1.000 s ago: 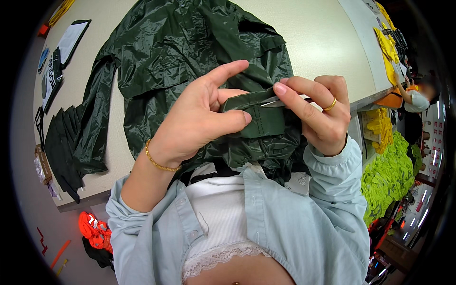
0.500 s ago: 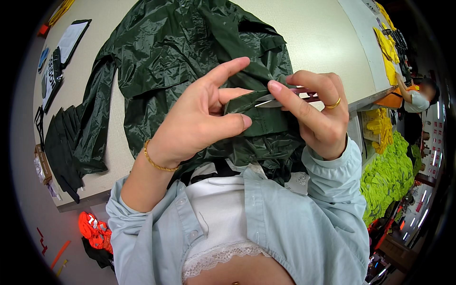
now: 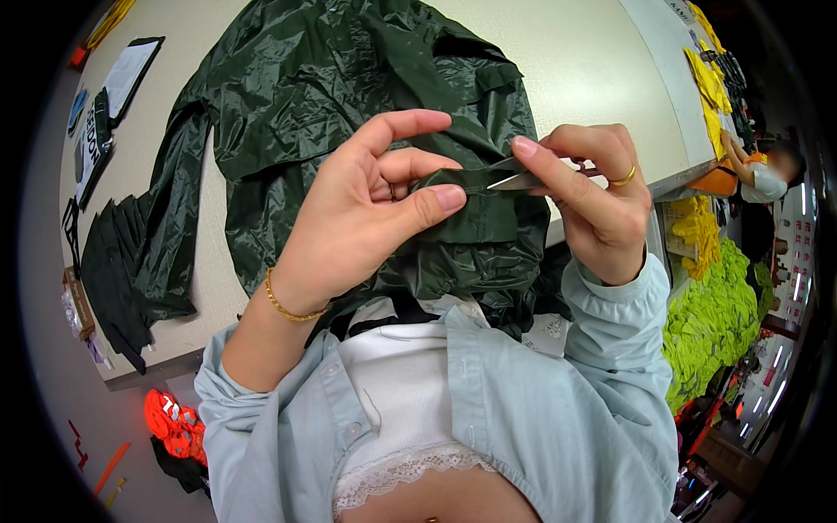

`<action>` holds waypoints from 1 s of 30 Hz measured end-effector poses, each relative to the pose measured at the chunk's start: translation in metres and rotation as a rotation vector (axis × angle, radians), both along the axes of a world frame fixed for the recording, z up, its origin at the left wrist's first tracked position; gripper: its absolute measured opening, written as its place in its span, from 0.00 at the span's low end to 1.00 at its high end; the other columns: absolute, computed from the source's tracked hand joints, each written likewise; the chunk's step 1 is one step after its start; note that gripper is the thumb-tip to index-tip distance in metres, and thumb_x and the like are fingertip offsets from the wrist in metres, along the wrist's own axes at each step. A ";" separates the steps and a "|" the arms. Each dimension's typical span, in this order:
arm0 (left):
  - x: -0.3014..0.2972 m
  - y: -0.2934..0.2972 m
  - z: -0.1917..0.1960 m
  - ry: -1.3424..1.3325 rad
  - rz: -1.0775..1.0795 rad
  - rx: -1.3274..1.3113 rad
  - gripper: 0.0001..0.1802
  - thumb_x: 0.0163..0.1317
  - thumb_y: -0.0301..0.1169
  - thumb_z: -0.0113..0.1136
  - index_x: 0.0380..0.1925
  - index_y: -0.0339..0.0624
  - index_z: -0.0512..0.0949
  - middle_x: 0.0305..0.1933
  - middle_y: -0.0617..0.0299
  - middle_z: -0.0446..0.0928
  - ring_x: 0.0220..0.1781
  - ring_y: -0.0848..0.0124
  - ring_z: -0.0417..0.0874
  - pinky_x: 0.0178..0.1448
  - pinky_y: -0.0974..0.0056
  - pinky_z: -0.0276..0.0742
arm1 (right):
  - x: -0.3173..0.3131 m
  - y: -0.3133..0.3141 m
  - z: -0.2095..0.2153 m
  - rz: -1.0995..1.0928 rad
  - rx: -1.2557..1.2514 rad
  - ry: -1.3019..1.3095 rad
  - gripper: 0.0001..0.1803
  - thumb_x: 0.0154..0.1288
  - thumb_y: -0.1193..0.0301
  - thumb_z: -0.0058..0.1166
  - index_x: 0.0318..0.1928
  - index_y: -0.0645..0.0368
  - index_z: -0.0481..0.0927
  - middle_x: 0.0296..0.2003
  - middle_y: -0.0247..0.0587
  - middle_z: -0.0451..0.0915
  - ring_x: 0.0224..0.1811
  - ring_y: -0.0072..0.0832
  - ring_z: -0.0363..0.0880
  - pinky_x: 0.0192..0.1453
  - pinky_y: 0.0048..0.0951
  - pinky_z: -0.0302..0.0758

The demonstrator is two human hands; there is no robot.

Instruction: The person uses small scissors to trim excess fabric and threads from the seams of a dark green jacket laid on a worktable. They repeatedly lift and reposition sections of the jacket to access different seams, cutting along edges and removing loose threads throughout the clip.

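A glossy dark green rain jacket lies spread over the table, its near part bunched below my hands. My left hand pinches a narrow folded edge of it between thumb and fingers, the index finger raised above. In my right hand is a small pair of scissors, blades pointing left and parted. The tips reach the pinched edge just right of my left thumb; whether they touch the cloth I cannot tell. My right fingers mostly cover the reddish handles.
The pale table carries a clipboard at far left and dark green cut pieces nearer. Orange garments lie below its left corner. At right are lime-green garments, yellow pieces and another person.
My right hand and the scissors have shifted slightly right, and the blades now stand wider apart. The pinched edge has turned flatter, and my left index finger has lowered a little.
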State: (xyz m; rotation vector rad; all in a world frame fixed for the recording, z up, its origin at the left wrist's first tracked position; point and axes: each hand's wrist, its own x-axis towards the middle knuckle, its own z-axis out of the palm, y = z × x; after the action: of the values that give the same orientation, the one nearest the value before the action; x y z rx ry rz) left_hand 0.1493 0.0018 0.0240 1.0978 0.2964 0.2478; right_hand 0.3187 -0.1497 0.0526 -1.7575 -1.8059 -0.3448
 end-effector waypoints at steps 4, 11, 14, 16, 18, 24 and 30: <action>0.001 0.000 0.001 0.003 -0.024 -0.018 0.32 0.56 0.21 0.63 0.61 0.33 0.62 0.43 0.62 0.79 0.39 0.83 0.76 0.44 0.79 0.72 | -0.003 0.001 0.001 0.023 -0.015 0.008 0.27 0.37 0.80 0.61 0.45 0.47 0.84 0.33 0.28 0.76 0.30 0.26 0.67 0.29 0.24 0.66; 0.000 0.000 0.002 -0.010 -0.049 -0.035 0.36 0.53 0.19 0.64 0.62 0.33 0.60 0.45 0.60 0.79 0.42 0.81 0.77 0.47 0.78 0.72 | -0.003 0.003 -0.002 0.054 -0.015 -0.012 0.26 0.38 0.78 0.61 0.44 0.46 0.84 0.33 0.28 0.76 0.30 0.27 0.68 0.32 0.27 0.66; 0.000 0.000 0.004 -0.003 -0.050 -0.027 0.37 0.52 0.17 0.63 0.62 0.34 0.59 0.45 0.59 0.79 0.42 0.80 0.77 0.47 0.77 0.73 | -0.003 0.003 -0.002 0.058 -0.018 -0.003 0.26 0.38 0.78 0.61 0.44 0.46 0.84 0.33 0.28 0.76 0.30 0.27 0.68 0.32 0.27 0.66; 0.001 -0.001 0.005 0.000 -0.046 -0.033 0.37 0.52 0.16 0.63 0.63 0.33 0.59 0.45 0.58 0.79 0.42 0.80 0.77 0.47 0.77 0.74 | -0.003 0.003 -0.002 0.056 -0.020 -0.001 0.25 0.38 0.78 0.61 0.43 0.46 0.84 0.33 0.28 0.76 0.30 0.27 0.68 0.32 0.27 0.66; 0.002 -0.002 0.004 -0.010 -0.045 -0.040 0.37 0.52 0.16 0.62 0.63 0.34 0.58 0.45 0.57 0.79 0.43 0.79 0.78 0.47 0.76 0.74 | -0.003 0.003 -0.002 0.058 -0.024 0.002 0.25 0.38 0.78 0.60 0.43 0.45 0.84 0.33 0.28 0.76 0.30 0.27 0.68 0.32 0.28 0.66; 0.002 -0.001 0.005 0.006 -0.052 -0.016 0.38 0.51 0.15 0.62 0.63 0.34 0.58 0.46 0.57 0.79 0.43 0.78 0.78 0.47 0.76 0.75 | -0.004 0.003 -0.003 0.061 -0.017 -0.002 0.26 0.36 0.78 0.59 0.42 0.46 0.85 0.32 0.27 0.76 0.29 0.28 0.68 0.32 0.28 0.66; 0.003 -0.001 0.003 -0.005 -0.055 -0.023 0.37 0.52 0.15 0.62 0.63 0.34 0.58 0.46 0.57 0.79 0.44 0.78 0.78 0.47 0.76 0.75 | -0.008 -0.001 -0.005 0.046 -0.019 0.189 0.23 0.43 0.82 0.57 0.44 0.52 0.84 0.35 0.32 0.76 0.33 0.27 0.71 0.37 0.26 0.70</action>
State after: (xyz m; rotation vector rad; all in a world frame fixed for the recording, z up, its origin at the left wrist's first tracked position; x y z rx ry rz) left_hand 0.1526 0.0003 0.0269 1.0814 0.2638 0.1972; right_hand 0.3107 -0.1504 0.0474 -1.6975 -1.7163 -0.1388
